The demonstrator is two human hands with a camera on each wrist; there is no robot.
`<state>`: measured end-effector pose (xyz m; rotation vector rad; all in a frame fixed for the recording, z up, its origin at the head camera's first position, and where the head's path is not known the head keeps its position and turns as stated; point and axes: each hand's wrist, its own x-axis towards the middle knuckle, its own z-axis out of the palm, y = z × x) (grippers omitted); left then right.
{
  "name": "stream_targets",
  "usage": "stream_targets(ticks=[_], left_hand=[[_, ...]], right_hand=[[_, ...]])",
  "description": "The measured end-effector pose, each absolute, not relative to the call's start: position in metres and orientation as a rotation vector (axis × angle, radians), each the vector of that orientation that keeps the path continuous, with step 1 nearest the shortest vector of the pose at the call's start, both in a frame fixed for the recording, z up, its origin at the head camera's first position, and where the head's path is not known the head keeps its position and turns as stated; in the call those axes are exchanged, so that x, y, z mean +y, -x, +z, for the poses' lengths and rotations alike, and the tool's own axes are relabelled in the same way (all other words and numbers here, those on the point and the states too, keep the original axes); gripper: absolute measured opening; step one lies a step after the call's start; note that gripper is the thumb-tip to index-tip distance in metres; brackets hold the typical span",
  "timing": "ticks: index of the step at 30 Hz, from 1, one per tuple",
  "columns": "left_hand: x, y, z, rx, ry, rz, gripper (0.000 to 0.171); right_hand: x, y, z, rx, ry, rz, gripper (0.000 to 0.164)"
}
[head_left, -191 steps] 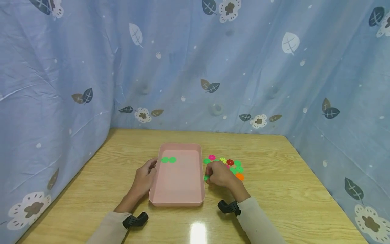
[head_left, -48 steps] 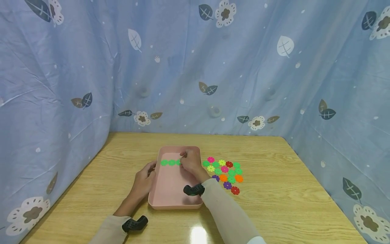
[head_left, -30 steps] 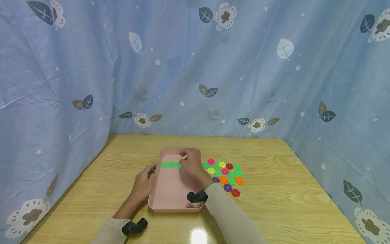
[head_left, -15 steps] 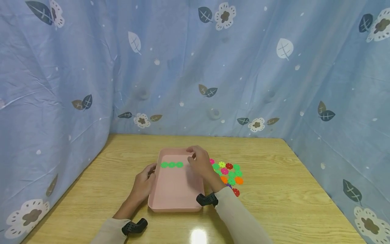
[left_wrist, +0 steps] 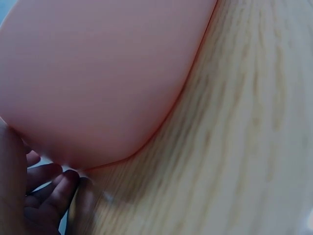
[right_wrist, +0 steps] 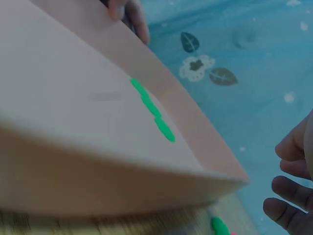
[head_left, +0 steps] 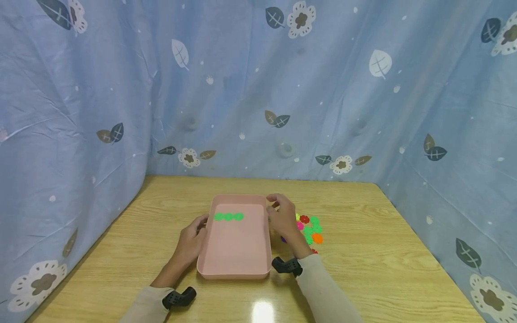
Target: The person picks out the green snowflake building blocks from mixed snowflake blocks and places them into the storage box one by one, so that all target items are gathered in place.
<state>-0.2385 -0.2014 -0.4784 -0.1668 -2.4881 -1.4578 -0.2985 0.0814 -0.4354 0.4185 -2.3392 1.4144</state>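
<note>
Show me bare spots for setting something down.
Free: the floor of the pink rectangular tray, between the three green flower-shaped discs and the near wall; the wood-grained table, right of the multicoloured flower-shaped discs. Crowded: right of the tray, with the right hand and loose discs, and its left rim, which the left hand holds.

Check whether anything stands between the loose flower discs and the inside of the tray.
Yes: the pink tray's right wall runs between its inside and the loose flower discs, so each likely needs lifting over. The right hand also sits there, beside that wall; nothing else visible blocks.
</note>
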Motion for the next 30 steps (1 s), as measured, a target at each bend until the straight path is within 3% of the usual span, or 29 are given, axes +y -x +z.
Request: stream_targets(ticks=[11, 19, 30], left_hand=[[-0.203, 0.234, -0.477, -2.483, 0.141, -1.459, 0.046], [-0.200, 0.239, -0.475, -2.482, 0.143, -1.490, 0.047], [-0.199, 0.239, -0.473, -2.503, 0.134, -1.490, 0.047]], right_hand=[[0.102, 0.304, -0.446, -2.425, -0.374, 1.422, 0.024], [0.110, 0.318, -0.448, -2.661, -0.457, 1.056, 0.035], [0.108, 0.320, -0.453, -2.842, -0.475, 0.719, 0.027]])
